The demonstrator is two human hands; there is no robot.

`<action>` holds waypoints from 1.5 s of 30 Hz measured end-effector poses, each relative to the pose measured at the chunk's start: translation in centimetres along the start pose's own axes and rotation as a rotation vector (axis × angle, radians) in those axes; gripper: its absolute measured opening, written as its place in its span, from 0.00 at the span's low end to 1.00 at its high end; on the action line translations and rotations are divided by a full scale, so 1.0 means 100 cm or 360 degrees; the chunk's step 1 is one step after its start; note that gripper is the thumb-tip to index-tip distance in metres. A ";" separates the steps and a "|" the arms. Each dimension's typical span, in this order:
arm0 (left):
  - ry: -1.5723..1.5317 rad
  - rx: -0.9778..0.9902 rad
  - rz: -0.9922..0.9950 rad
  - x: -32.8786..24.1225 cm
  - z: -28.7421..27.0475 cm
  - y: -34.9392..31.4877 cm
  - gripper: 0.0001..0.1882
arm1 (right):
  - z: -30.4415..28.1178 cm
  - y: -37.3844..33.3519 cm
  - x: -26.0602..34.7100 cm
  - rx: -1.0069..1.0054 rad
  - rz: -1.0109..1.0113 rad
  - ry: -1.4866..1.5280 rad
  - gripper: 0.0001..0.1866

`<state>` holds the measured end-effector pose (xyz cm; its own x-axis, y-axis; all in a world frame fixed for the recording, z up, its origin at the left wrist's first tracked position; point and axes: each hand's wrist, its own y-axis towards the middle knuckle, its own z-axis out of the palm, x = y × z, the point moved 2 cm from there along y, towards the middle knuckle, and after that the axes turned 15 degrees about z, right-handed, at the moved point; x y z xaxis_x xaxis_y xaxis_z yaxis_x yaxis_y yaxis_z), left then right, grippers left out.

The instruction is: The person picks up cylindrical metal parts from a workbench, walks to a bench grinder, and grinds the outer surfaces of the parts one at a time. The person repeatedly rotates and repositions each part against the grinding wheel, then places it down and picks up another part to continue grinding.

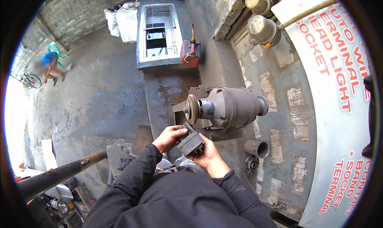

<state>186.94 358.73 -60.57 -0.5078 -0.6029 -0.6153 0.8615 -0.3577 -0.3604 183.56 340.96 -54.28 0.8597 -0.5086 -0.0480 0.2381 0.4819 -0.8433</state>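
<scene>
A dark grey, boxy metal part [190,144] with a narrower upper end is held between both hands in front of my body. My left hand [169,138] is closed on its upper left side, the thumb lying on top. Around its lower right side my right hand [208,153] is wrapped, some of its fingers hidden beneath. The part's upper end is just below the round wheel [194,109] of a grey bench grinder motor [233,107]; whether they touch I cannot tell. Blur does not show whether the wheel spins.
Right of the grinder lie a short metal cylinder [257,148] and a small gear-like part [251,163]. A red jug [190,53] stands beyond it, beside a white-framed window panel [159,32]. A rusty pipe [64,174] crosses at left. Far left, a person [50,64] bends near a bicycle.
</scene>
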 end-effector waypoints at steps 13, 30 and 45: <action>-0.0248 0.0030 -0.0131 0.004 -0.023 0.009 0.18 | 0.005 0.005 -0.006 -0.0187 0.0020 -0.0082 0.31; 0.1236 -0.0293 0.0552 -0.001 0.021 -0.018 0.42 | -0.060 0.033 0.008 0.0563 -0.0054 -0.0141 0.25; 0.1153 -0.0285 0.0480 -0.005 0.017 -0.012 0.42 | -0.044 0.026 0.008 0.0534 -0.0025 -0.0113 0.25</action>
<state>186.15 358.24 -58.71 -0.1783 -0.0211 -0.9838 0.9797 -0.0965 -0.1755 182.90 338.71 -58.87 0.8812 -0.4727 0.0106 0.3767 0.6883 -0.6199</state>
